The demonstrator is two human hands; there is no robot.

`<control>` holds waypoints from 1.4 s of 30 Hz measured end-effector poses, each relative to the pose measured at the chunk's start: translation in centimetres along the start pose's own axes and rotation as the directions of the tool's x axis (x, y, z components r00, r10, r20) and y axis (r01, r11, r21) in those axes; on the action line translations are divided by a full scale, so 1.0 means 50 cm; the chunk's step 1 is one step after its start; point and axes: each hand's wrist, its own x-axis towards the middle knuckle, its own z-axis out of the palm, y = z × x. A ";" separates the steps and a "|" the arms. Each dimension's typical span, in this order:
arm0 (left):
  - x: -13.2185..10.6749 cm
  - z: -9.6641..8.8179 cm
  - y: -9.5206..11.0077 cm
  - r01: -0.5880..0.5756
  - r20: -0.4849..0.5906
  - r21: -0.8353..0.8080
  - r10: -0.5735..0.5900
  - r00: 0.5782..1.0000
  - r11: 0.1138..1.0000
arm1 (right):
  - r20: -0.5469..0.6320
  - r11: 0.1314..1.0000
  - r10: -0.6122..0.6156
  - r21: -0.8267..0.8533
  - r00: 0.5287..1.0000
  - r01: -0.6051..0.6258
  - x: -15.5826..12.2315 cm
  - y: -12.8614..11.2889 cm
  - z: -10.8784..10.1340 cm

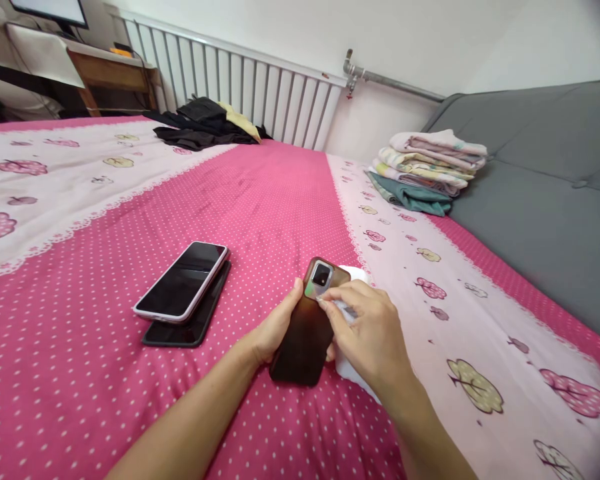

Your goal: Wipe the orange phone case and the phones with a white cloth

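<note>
My left hand (pixel 275 328) is wrapped round a smartphone (pixel 305 340) in a dark, see-through brownish case. Its back faces up, with the square camera block at the far end. My right hand (pixel 367 323) is closed in a pinch over the phone's back, fingertips just below the camera block. A small pale bit shows at those fingertips, too small to name. Partly hidden beneath the phone and my right hand lies a white thing (pixel 353 375). To the left, a phone with a pale rim (pixel 184 280) rests screen up on a black phone (pixel 207 312).
A pink polka-dot bedspread (pixel 275 193) lies under everything. Folded fabrics (pixel 430 167) are stacked at the right against a grey headboard (pixel 545 153). Dark clothes (pixel 200 123) lie at the far edge, before a white radiator (pixel 240 73). A desk (pixel 113 73) with a monitor stands far left.
</note>
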 end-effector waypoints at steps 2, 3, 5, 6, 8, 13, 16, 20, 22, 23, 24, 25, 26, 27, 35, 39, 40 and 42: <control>-0.003 0.003 0.007 -0.007 0.001 -0.052 0.008 1.000 0.999 | 0.004 0.999 0.001 0.042 1.000 -0.001 0.003 0.000 -0.013; -0.006 0.006 0.012 -0.014 -0.006 -0.082 0.013 1.000 0.997 | -0.014 0.999 0.008 0.053 1.000 -0.007 0.005 0.001 -0.021; -0.012 0.011 0.025 -0.046 -0.019 -0.136 0.044 0.999 0.990 | -0.096 0.998 0.035 0.049 0.995 -0.031 0.008 0.007 -0.039; -0.015 0.013 0.031 -0.074 -0.020 -0.162 0.072 0.997 0.984 | -0.143 0.998 0.050 0.037 0.988 -0.045 0.009 0.011 -0.047; -0.020 0.016 0.044 -0.128 -0.010 -0.213 0.129 0.992 0.969 | -0.204 0.998 0.068 0.007 0.977 -0.068 0.011 0.021 -0.058; -0.028 0.019 0.058 -0.193 0.041 -0.285 0.213 0.976 0.939 | -0.194 0.996 0.079 -0.024 0.978 -0.085 0.014 0.036 -0.053; -0.028 0.015 0.055 -0.184 0.082 -0.277 0.214 0.973 0.943 | -0.189 0.998 0.068 0.009 0.980 -0.068 0.015 0.030 -0.045; -0.023 0.006 0.044 -0.122 0.128 -0.255 0.159 0.979 0.959 | -0.161 0.995 0.000 0.094 0.987 0.016 0.012 0.010 -0.037; -0.020 0.002 0.038 -0.117 0.143 -0.248 0.156 0.977 0.962 | -0.119 0.990 -0.062 0.123 0.991 0.076 0.009 0.003 -0.030; -0.018 0.001 0.035 -0.124 0.141 -0.249 0.163 0.977 0.961 | -0.105 0.987 -0.096 0.116 0.990 0.108 0.009 0.001 -0.025; -0.017 0.000 0.032 -0.133 0.134 -0.253 0.171 0.976 0.958 | -0.103 0.985 -0.131 0.096 0.986 0.141 0.008 0.001 -0.020; -0.016 -0.001 0.030 -0.137 0.125 -0.257 0.174 0.977 0.957 | -0.113 0.983 -0.160 0.066 0.981 0.168 0.009 0.001 -0.015; -0.014 -0.001 0.028 -0.134 0.118 -0.256 0.169 0.979 0.957 | -0.135 0.982 -0.181 0.032 0.974 0.187 0.009 0.003 -0.010; -0.014 0.000 0.025 -0.124 0.115 -0.246 0.156 0.981 0.961 | -0.162 0.981 -0.191 0.003 0.968 0.194 0.010 0.005 -0.007; -0.018 0.008 0.008 0.058 0.118 -0.062 -0.051 0.992 0.996 | -0.331 0.992 -0.127 -0.022 0.935 0.127 0.015 0.022 -0.015; -0.019 0.012 0.005 0.052 0.095 -0.004 -0.052 0.994 0.999 | -0.348 0.993 -0.114 -0.003 0.931 0.120 0.018 0.024 -0.020; -0.018 0.013 0.006 0.060 0.091 0.005 -0.061 0.994 0.998 | -0.351 0.993 -0.111 -0.001 0.930 0.118 0.019 0.024 -0.021; -0.018 0.015 0.007 0.087 0.086 0.021 -0.088 0.992 0.996 | -0.355 0.994 -0.101 0.006 0.929 0.111 0.018 0.025 -0.021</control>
